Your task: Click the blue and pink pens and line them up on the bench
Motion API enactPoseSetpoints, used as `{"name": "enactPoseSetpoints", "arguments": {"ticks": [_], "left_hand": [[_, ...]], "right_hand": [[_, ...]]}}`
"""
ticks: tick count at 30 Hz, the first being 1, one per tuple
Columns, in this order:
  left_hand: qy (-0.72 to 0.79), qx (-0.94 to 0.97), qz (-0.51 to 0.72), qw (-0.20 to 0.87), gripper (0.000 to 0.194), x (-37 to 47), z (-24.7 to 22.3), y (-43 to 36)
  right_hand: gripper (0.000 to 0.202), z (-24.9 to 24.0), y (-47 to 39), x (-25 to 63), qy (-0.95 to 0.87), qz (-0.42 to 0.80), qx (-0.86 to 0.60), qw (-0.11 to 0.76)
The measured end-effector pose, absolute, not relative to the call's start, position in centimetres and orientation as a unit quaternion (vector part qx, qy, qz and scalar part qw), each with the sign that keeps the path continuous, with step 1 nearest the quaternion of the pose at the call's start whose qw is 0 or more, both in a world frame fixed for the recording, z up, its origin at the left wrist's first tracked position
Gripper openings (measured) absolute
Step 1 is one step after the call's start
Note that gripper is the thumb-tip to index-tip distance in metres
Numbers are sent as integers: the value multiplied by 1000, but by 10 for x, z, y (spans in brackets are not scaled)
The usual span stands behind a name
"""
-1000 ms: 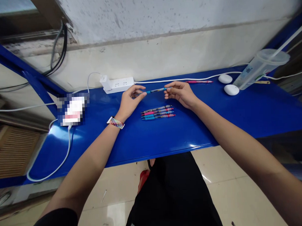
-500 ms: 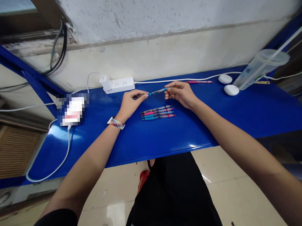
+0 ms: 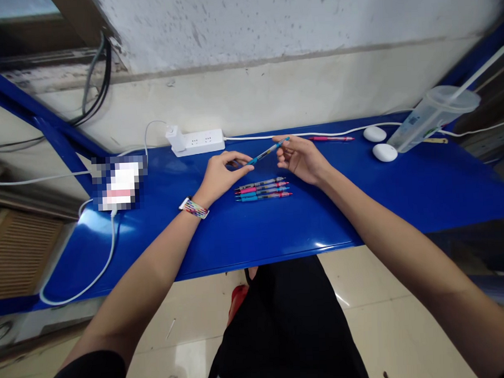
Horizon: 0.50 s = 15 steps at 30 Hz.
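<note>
A blue pen (image 3: 267,151) with a clear barrel is held in the air above the blue table, tilted up to the right. My left hand (image 3: 225,170) pinches its lower left end between thumb and fingers. At the upper right end is my right hand (image 3: 299,157), its fingers bent around and touching the pen's tip; the exact grip there is partly hidden. Below the hands several pens lie side by side in a stack of rows, among them a grey one (image 3: 260,184), a pink one (image 3: 252,189) and a blue one with a red end (image 3: 264,197).
Behind stands a white power strip (image 3: 203,141) with a cable along the wall. A pink pen (image 3: 331,139) lies at the back. On the right are two white rounded objects (image 3: 384,152) and a clear cup (image 3: 426,114); on the left, a blurred charging phone (image 3: 120,183).
The held blue pen has tilted, its right end rising and its left end dropping slightly. My right fingers have loosened and shifted around that end. The pens on the table stay as they were.
</note>
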<state>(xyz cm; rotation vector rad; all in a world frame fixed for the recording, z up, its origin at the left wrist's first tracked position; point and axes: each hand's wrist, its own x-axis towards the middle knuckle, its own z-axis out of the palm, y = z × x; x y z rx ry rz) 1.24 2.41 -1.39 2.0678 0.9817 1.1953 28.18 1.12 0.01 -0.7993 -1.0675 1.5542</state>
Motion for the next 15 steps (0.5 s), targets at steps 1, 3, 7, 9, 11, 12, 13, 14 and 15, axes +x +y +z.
{"name": "enactPoseSetpoints", "arguments": {"ticks": [1,3,7,9,11,12,13,14,15], "left_hand": [[361,776,440,272,16,13,-14,23],[356,784,434,267,16,15,-13,22],[360,780,440,262,16,16,-12,20],[358,780,441,263,16,16,-12,20],[354,781,440,269,15,16,-12,20],[353,780,439,272,14,17,-12,20],[353,778,441,275,14,17,-12,20],[354,776,443,277,14,17,-13,20],[355,773,447,278,14,17,-13,20]], "right_hand": [[35,2,9,282,-434,673,-323,504],[44,5,7,282,-418,710,-305,477],[54,4,6,283,-421,714,-291,477],[50,1,7,283,-429,702,-300,482],[45,-1,8,283,-439,690,-314,482],[44,-1,8,284,-446,684,-320,481],[44,-1,8,284,-454,676,-323,482],[45,-1,8,284,-461,669,-324,484],[47,-1,7,285,-468,664,-322,487]]}}
